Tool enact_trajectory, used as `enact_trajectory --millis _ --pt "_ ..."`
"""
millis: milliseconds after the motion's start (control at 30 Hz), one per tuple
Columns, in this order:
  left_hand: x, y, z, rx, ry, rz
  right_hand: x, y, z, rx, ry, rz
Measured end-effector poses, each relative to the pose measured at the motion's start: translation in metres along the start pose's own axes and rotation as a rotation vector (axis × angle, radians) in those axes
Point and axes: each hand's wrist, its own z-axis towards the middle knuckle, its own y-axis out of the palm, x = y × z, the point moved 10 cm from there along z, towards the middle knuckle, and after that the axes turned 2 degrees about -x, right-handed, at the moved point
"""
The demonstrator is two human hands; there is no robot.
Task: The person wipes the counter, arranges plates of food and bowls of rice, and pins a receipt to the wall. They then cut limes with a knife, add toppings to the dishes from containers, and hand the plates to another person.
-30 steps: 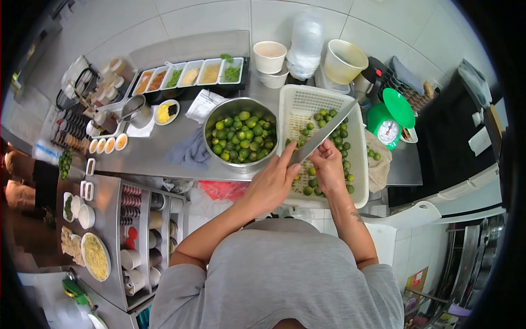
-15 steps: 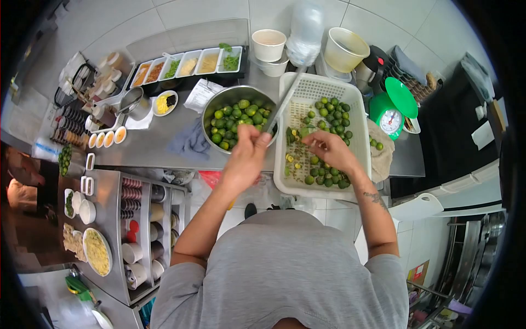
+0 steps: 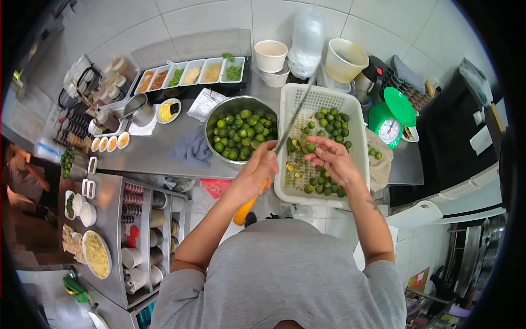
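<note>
shifted toward the crate point(image 3: 323, 94), left hand point(image 3: 257, 171) grips a slanted knife point(image 3: 297, 112) while curled right hand point(image 3: 335, 159) pinches a lime point(image 3: 310, 147).

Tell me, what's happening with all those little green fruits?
Someone at a metal counter is working with the fruits. The left hand holds a long knife, and the right hand holds one green fruit over the white basket. More fruits lie in there, with some small bits. The metal bowl beside it holds a big pile too.
</note>
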Motion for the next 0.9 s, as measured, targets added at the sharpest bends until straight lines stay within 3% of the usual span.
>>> enact_trajectory --millis 100,333,433,533,633,733,900 --pt "-0.006 0.021 0.01 -0.1 -0.019 -0.063 0.002 0.006 0.002 -0.014 -0.134 0.021" --pt "-0.007 0.04 0.024 -0.161 -0.018 0.026 0.008 0.007 -0.001 0.027 -0.2 0.096" --pt "-0.014 0.025 0.028 -0.053 -0.074 0.053 0.001 0.01 -0.011 0.052 -0.169 0.077" --pt "-0.029 0.021 0.026 -0.077 -0.176 0.333 0.007 -0.011 -0.006 0.137 -0.214 0.098" --pt "-0.013 0.03 0.02 0.032 0.108 0.615 0.004 -0.024 -0.005 0.218 -0.312 0.161" --pt "-0.006 0.036 0.011 0.087 0.165 0.646 -0.001 -0.026 -0.006 0.307 -0.39 0.191" --pt "0.006 0.033 0.013 0.106 0.084 0.672 -0.001 -0.002 -0.001 0.293 -0.387 0.028"
